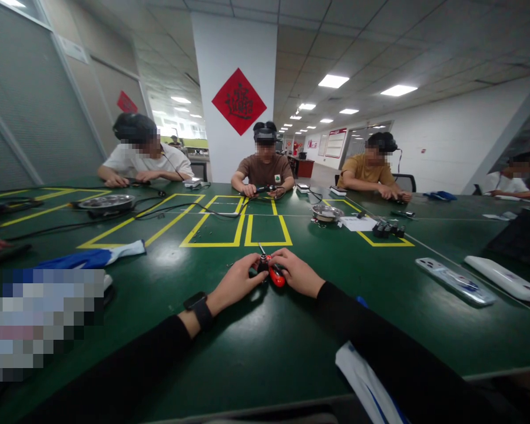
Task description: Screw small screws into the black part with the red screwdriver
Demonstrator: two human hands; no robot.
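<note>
My left hand, with a dark watch on its wrist, pinches a small black piece with a shiny top. Its exact kind is too small to make out. Right beside it, my right hand has its fingers closed round a red-and-black screwdriver. The metal shaft points away from me, past the black piece. Whether the tool touches that piece I cannot tell. Both hands are close together low over the green table.
Yellow tape outlines mark the tabletop ahead. Metal bowls stand farther off, near several black parts. A phone in a clear case lies right; blue-white gloves lie left. Cables cross the table. Co-workers sit opposite.
</note>
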